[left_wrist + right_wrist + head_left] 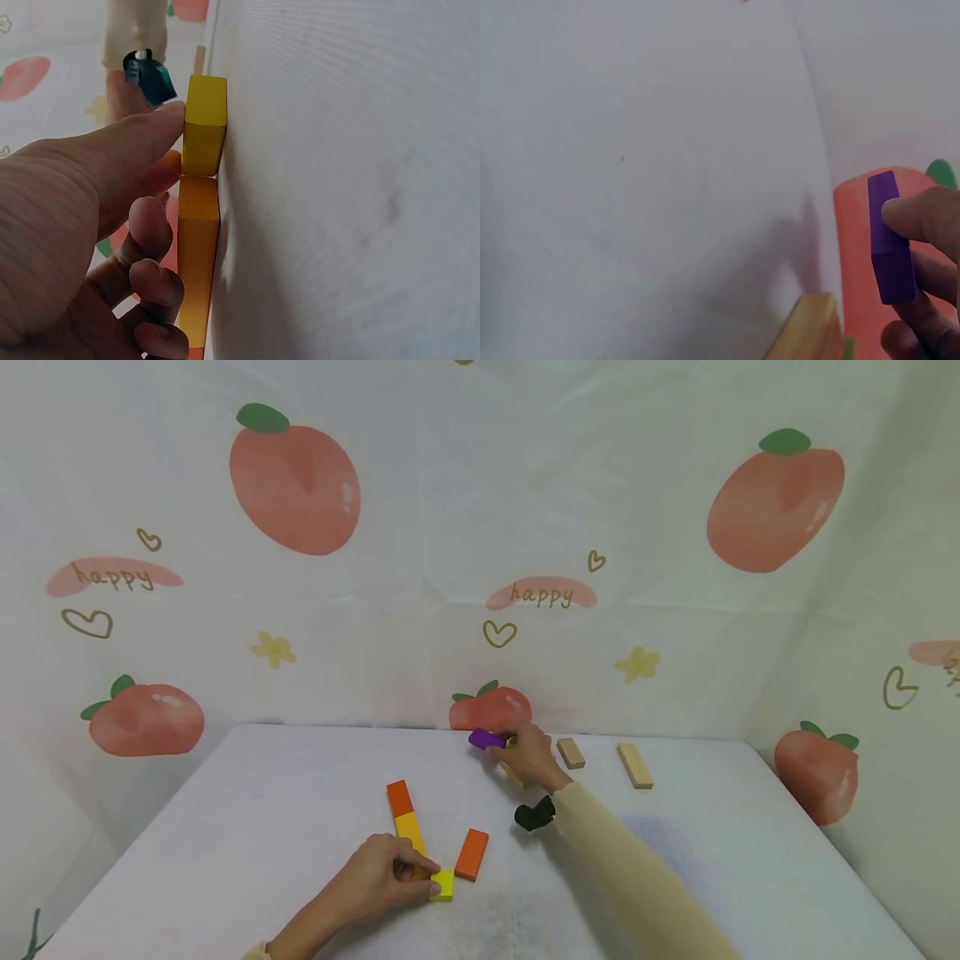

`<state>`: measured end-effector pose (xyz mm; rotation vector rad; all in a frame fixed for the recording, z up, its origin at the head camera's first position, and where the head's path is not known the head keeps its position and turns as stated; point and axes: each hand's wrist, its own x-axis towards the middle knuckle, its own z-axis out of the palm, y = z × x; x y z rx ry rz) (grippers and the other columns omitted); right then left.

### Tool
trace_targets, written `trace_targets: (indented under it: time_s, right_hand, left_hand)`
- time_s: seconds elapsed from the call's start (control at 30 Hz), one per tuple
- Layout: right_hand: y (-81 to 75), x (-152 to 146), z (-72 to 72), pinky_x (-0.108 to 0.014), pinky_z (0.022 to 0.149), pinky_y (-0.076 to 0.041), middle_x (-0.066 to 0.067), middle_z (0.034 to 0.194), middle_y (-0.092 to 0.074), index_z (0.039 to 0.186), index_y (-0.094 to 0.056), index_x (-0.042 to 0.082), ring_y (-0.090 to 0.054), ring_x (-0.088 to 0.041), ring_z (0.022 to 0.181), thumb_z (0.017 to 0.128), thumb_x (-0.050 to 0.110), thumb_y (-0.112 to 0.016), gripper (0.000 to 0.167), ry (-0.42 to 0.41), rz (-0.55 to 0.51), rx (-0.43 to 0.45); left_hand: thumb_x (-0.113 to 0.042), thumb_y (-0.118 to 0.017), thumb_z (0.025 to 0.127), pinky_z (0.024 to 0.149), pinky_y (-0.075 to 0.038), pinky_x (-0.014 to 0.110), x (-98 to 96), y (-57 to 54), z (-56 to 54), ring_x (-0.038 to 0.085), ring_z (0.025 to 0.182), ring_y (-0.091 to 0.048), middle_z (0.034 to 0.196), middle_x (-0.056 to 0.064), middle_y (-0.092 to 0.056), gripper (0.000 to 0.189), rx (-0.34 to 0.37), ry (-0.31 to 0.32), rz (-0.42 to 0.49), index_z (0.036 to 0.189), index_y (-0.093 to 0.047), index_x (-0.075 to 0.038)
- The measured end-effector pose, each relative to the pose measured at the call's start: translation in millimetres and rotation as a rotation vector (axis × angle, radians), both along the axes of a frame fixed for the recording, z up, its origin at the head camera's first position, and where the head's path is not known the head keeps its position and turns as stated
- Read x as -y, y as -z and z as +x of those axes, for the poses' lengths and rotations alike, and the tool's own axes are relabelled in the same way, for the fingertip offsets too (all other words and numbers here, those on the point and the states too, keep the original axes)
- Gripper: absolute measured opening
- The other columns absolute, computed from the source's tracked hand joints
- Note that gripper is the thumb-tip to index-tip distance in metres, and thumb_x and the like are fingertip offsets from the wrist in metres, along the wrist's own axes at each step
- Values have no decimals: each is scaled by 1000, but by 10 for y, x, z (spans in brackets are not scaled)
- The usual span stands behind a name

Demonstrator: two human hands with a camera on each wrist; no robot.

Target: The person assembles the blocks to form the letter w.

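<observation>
Near the front of the table, my left hand (378,878) pinches a bright yellow block (444,885) between thumb and fingers. In the left wrist view this yellow block (204,127) meets the end of an amber-yellow block (198,255). Beyond the amber-yellow block (408,831) lies a red-orange block (399,797), end to end with it. My right hand (531,753), at the table's far edge, pinches a purple block (487,740). The right wrist view shows the purple block (889,240) held up off the table by thumb and fingers.
An orange block (472,855) lies just right of the yellow one. A short wooden block (571,753) and a longer wooden block (636,766) lie at the back right. Another wooden block (810,330) sits below my right hand. A patterned cloth (420,527) hangs behind the table.
</observation>
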<state>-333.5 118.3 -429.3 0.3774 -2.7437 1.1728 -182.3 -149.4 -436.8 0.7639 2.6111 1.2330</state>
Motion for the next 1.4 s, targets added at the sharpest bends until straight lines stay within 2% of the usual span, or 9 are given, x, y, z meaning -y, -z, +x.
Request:
trace_targets:
  time_s: [0.17,0.43,0.57,0.8,1.07,1.4]
  right_hand:
    - [-119,13,88,-40,88,-48,-3,103,-72,112,-75,6,-59,-26,99,90,14,-78,24,-74,-58,2]
    - [-220,-28,281,-36,82,-49,-3,105,-66,115,-74,6,-58,-23,98,91,17,-77,27,-120,-53,22]
    - [-216,-66,365,-34,78,-48,-2,103,-65,116,-74,7,-58,-22,97,90,17,-77,27,-159,-48,19]
    - [-195,-131,474,-34,81,-48,-2,108,-66,117,-74,9,-59,-20,96,91,17,-76,27,-221,-58,21]
    - [-151,-210,588,-32,80,-49,0,104,-65,116,-74,8,-58,-17,93,91,18,-77,27,-293,-40,28]
    - [-97,-308,683,-35,85,-49,3,103,-63,117,-73,6,-58,-19,95,91,18,-78,28,-330,20,62]
  left_hand:
    - [-32,-86,82,55,-36,21,0,-20,0,4,63,-46,66,-11,-52,22,7,-5,-9,97,-83,-16]
    - [-32,-85,83,55,-36,20,-2,-19,-11,3,63,-45,66,-12,-53,22,-7,-1,-19,97,-83,-16]
    - [-33,-85,83,55,-36,21,-1,-11,-14,3,62,-45,66,-12,-53,23,-18,4,-18,97,-83,-15]
    - [-32,-85,83,55,-36,20,-5,-9,-13,4,63,-46,66,-12,-52,22,-17,-3,-26,97,-83,-16]
    - [-33,-85,83,55,-36,20,-12,-10,-4,4,64,-46,66,-12,-53,22,-2,-11,-33,97,-83,-16]
    - [-30,-86,81,55,-36,20,-17,0,-4,4,63,-46,65,-11,-52,21,-1,-18,-24,96,-83,-16]
